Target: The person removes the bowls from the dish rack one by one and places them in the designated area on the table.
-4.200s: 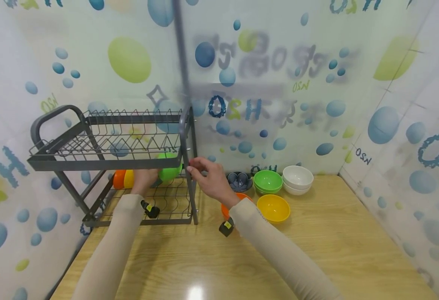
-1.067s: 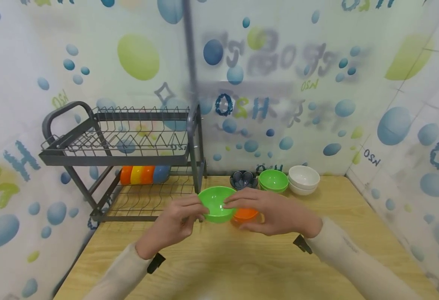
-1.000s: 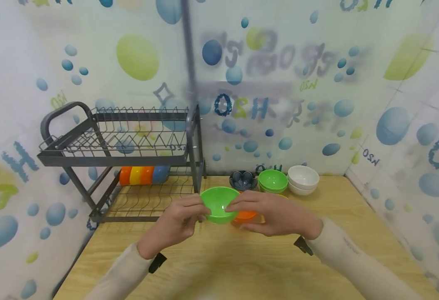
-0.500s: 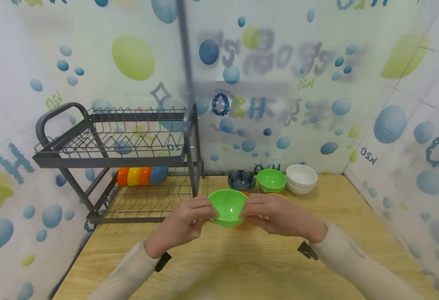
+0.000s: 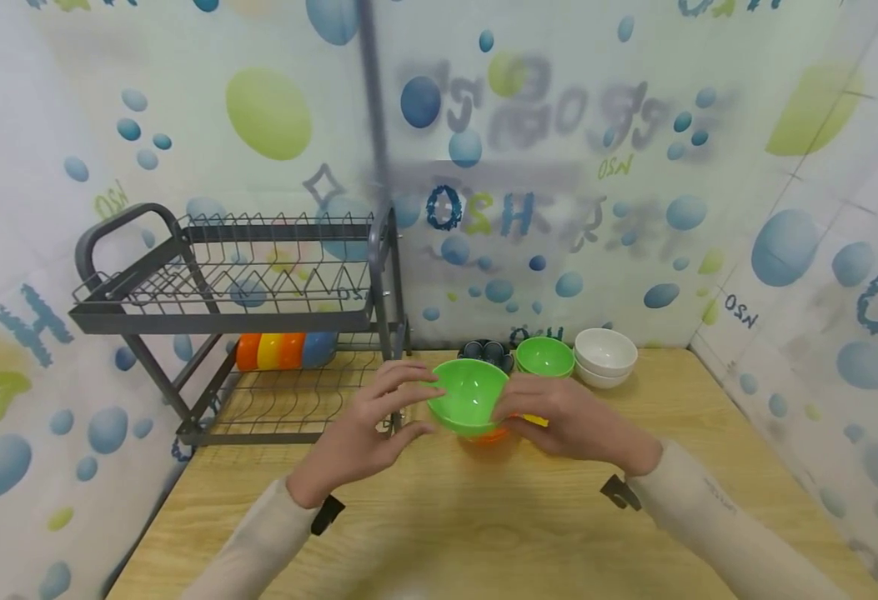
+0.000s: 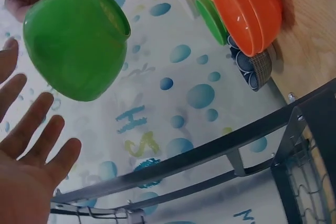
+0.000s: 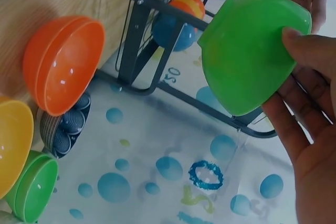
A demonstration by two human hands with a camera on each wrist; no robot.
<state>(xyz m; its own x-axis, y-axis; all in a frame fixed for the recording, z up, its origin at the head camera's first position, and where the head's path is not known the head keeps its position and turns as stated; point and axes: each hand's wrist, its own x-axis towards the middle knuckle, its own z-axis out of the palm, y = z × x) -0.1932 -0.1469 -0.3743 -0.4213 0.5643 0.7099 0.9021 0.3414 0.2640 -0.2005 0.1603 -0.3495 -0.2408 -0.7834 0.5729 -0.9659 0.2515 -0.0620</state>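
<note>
A glossy green bowl (image 5: 469,396) is held above the table, its inside facing me in the head view. My right hand (image 5: 569,421) pinches its right rim, thumb on the outside in the right wrist view. To the left of the bowl, my left hand (image 5: 367,429) has its fingers spread. In the left wrist view a gap shows between those fingers (image 6: 63,156) and the bowl. Behind and below the held bowl are stacked orange bowls (image 7: 63,66), mostly hidden in the head view. A yellow bowl (image 7: 10,145) is largely covered by my right hand there.
A dark two-tier dish rack (image 5: 221,323) stands at left, with orange, yellow and blue bowls (image 5: 281,351) on edge on its lower tier. Along the back wall are a dark flower-shaped bowl (image 5: 486,352), stacked green bowls (image 5: 546,357) and stacked white bowls (image 5: 605,352).
The green bowl came out of the rack's lower tier in my left hand. Both hands then held it; now my left hand has let go, and the bowl is slightly higher and farther right.
</note>
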